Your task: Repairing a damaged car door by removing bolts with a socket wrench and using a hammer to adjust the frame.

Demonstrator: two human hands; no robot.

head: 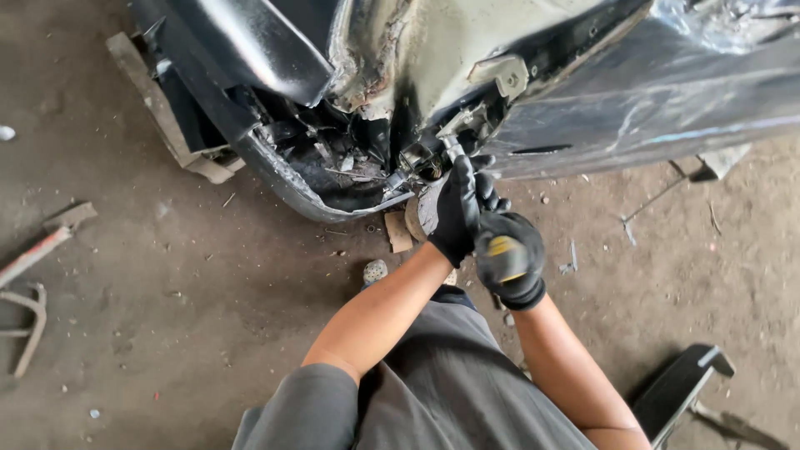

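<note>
Both my hands wear black gloves. My left hand [457, 212] reaches up to a damaged black car body [583, 92] and holds the metal shaft of a tool [451, 148] against a torn opening with bent metal parts [358, 162]. Just below and to the right, my right hand [510, 258] is closed around the tool's yellow and black handle [505, 248]. The tool's tip is hidden among the crumpled metal.
Dirt floor all around. A rusty metal bar [33, 254] and bent rod [29, 329] lie at far left. A black stool or step [679, 387] sits at lower right. Scrap wood [398, 232] and a stone [375, 270] lie below the car body.
</note>
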